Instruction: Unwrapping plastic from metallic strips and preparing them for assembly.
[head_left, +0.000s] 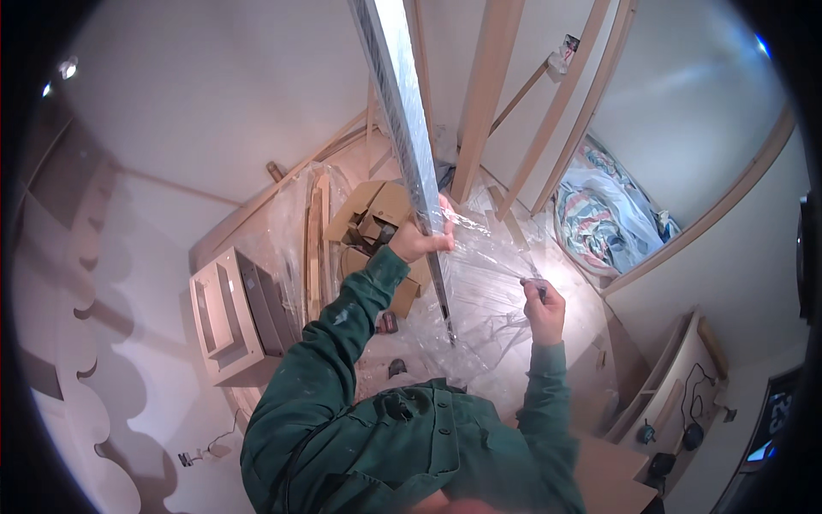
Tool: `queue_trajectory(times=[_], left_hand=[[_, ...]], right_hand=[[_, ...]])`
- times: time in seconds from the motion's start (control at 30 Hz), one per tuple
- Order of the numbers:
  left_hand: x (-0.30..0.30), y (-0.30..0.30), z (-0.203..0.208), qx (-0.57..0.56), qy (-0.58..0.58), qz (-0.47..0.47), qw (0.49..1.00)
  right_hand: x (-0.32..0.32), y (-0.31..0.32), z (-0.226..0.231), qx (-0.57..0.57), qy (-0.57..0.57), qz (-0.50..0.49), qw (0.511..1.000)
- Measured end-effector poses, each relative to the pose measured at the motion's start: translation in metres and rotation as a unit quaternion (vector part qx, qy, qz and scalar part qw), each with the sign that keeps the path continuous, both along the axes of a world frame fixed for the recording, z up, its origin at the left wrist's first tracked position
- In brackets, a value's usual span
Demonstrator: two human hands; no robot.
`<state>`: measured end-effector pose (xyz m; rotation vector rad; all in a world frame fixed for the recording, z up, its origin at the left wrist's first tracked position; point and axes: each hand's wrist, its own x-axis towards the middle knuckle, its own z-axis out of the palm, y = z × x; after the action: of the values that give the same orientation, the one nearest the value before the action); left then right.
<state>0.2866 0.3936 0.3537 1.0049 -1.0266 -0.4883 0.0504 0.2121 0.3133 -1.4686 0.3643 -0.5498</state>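
Note:
A long, narrow silver-grey board point(401, 111) stands tilted in front of me, its lower end near the floor. My left hand point(419, 240) is wrapped around its edge, about two-thirds of the way down. Clear plastic film point(492, 270) stretches from the board toward the right. Off to that side, my right hand point(545, 313) is closed, pinching a gathered end of the film and holding it taut. The film covers part of the floor beneath both hands.
Open cardboard boxes point(381, 210) sit behind my left forearm. Farther left are wooden strips point(317, 248) and a beige cabinet carcass point(227, 313). Tall wooden posts point(488, 94) rise beyond the board. Crumpled striped sheeting point(604, 218) lies in the doorway at right.

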Motion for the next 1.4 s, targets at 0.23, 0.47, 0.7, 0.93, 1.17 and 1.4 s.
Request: queue_trajectory(times=[0.23,0.47,0.7,0.93,1.17,1.4], left_hand=[[0.002,-0.01,-0.043,0.029,0.015,-0.007,0.999],[0.002,-0.013,-0.033,0.108,-0.079,-0.02,0.991],[-0.022,-0.031,-0.037,0.105,0.074,-0.016,0.992],[-0.043,-0.061,-0.049,-0.005,0.047,0.124,0.991],[-0.018,-0.051,-0.023,0.008,0.116,-0.045,0.992],[-0.035,-0.07,-0.034,-0.039,0.103,0.06,0.992]], right_hand=[[-0.001,-0.011,-0.044,0.045,0.028,-0.122,0.991],[-0.012,-0.024,-0.062,0.077,0.047,-0.221,0.971],[-0.036,-0.059,-0.076,0.032,0.045,-0.276,0.959],[-0.061,-0.066,-0.051,0.056,-0.014,-0.269,0.961],[-0.088,-0.072,-0.034,0.053,0.004,-0.304,0.951],[-0.09,-0.064,-0.043,0.088,-0.025,-0.315,0.945]])
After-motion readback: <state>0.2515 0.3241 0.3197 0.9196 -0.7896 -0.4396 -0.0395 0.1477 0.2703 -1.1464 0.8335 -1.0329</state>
